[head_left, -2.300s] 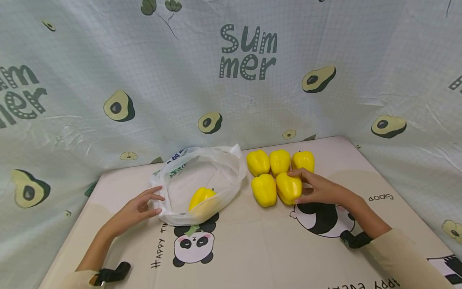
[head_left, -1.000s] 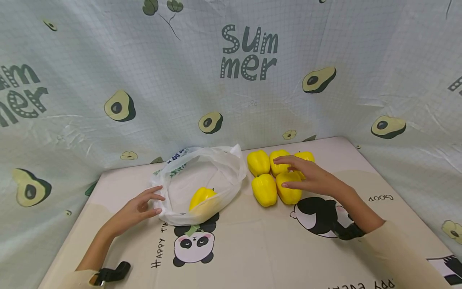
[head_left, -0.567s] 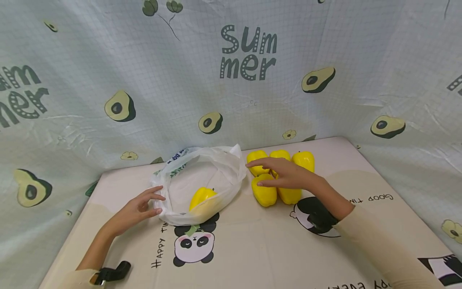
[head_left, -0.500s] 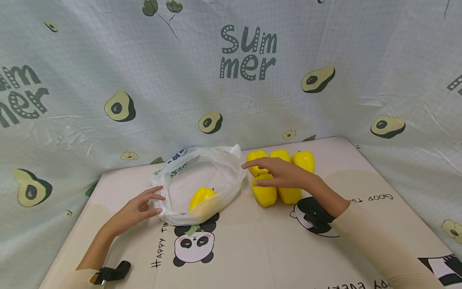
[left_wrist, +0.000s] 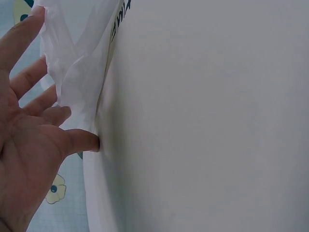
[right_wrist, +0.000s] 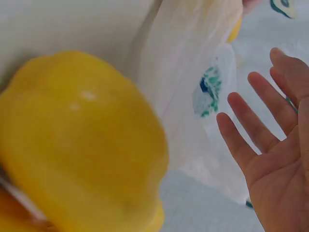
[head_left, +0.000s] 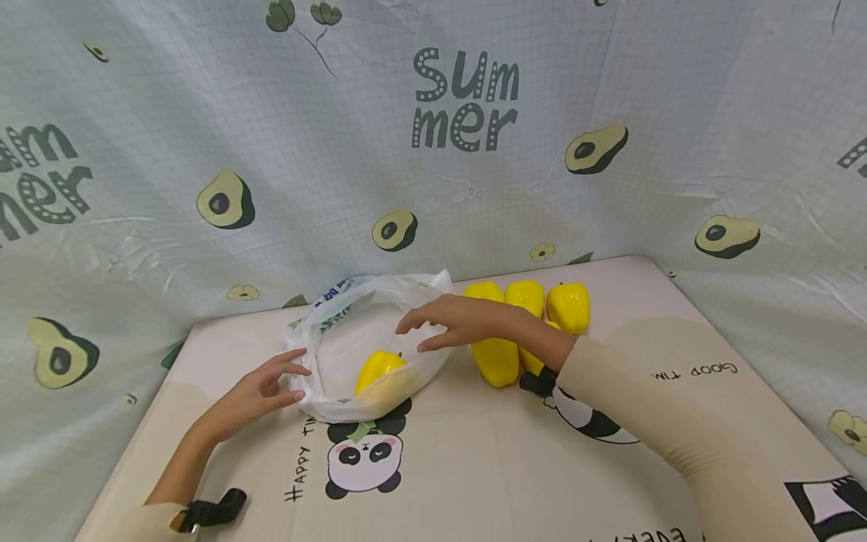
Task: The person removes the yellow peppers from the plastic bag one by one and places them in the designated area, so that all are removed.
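Observation:
A white plastic bag (head_left: 423,369) lies with its mouth facing up, one yellow bell pepper (head_left: 378,370) inside near the front. My left hand (head_left: 254,399) is at the bag's left edge; in the left wrist view its spread fingertips touch the thin plastic (left_wrist: 77,72). Over the bag's right rim reaches my right hand (head_left: 454,320), fingers loosely extended and nothing in them. The right wrist view has that palm (right_wrist: 280,169) beside the bag (right_wrist: 178,87), and a large yellow pepper (right_wrist: 82,140) close to the camera. Several more peppers (head_left: 569,307) stand right of the bag, partly hidden by my right forearm.
Beneath everything is a beige table cover (head_left: 460,467) printed with pandas and lettering. A pale curtain (head_left: 474,218) with avocado prints hangs right behind the bag and peppers. A black wrist mount (head_left: 217,510) sits on my left wrist.
My right hand has let go of a front pepper in the right-hand group and moved left, passing above the peppers to the bag's opening. The left hand and bag stay where they were.

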### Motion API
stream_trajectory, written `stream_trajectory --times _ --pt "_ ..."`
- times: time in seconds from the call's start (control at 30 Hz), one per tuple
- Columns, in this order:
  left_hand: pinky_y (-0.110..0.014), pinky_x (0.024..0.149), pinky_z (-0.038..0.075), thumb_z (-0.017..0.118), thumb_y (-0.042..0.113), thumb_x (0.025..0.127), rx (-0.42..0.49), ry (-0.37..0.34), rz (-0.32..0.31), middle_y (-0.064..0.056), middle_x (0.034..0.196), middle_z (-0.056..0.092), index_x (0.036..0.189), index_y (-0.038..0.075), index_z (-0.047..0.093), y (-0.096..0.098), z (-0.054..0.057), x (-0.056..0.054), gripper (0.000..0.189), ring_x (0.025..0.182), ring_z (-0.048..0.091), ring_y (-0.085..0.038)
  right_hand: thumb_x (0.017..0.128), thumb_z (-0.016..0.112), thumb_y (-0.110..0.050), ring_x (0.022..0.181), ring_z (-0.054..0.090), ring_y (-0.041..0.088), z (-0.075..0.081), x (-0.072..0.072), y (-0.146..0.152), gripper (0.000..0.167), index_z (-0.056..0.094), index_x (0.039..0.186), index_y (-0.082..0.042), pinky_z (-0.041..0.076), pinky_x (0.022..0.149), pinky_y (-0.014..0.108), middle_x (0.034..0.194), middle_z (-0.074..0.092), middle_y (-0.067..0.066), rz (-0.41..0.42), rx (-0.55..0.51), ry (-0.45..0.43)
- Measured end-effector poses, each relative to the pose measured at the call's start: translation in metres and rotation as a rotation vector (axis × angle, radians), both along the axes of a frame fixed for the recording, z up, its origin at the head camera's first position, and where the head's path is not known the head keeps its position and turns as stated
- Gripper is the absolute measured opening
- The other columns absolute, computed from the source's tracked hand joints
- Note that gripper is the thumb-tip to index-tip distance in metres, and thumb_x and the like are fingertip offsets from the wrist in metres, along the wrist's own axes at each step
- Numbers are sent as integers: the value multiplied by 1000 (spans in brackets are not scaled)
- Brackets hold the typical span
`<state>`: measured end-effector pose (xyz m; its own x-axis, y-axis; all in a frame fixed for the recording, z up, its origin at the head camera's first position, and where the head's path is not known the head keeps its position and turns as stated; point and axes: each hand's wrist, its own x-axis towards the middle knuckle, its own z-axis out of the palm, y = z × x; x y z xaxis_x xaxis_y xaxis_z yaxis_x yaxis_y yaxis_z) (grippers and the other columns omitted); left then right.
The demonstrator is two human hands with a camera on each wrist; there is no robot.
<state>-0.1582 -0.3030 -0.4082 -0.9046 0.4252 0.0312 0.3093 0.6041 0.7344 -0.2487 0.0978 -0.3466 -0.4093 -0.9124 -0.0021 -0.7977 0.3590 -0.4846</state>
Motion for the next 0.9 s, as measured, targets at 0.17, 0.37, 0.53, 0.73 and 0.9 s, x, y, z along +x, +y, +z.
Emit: stream_trajectory --times 0.17,0.37,0.53,0.73,0.9 --pt "-79 108 25 71 19 95 -6 1 -1 -21 161 33 126 9 64 -1 -1 0 33 147 21 -54 100 67 -20 128 59 30 -1 -12 -25 44 57 142 -11 51 107 43 142 61 7 75 27 -64" --pt "-78 110 23 70 21 96 1 -21 13 -20 162 31 127 9 64 -2 -4 -2 34 148 19 -53 98 70 -18 124 62 28 0 -22 -46 46 59 141 -12 53 104 37 141 62 7 131 98 -121" --pt "-79 110 23 70 19 96 12 -25 10 -20 162 30 127 8 63 -1 -3 -1 34 148 18 -54 98 69 -16 122 64 24 1 -26 -59 42 62 140 -16 53 99 24 138 64 1 143 174 -179" --pt "-76 111 23 71 20 96 7 -25 18 -19 162 31 127 9 64 0 -1 0 34 149 18 -53 100 66 -13 123 63 21 3 -30 -73 41 62 141 -18 52 99 20 142 61 -4 178 255 -213" --pt "-76 112 22 71 20 96 2 -27 20 -20 162 31 128 8 64 0 -2 -2 35 149 18 -53 101 61 -3 129 58 20 4 -33 -83 41 63 140 -16 48 104 20 144 60 -1 217 255 -204"
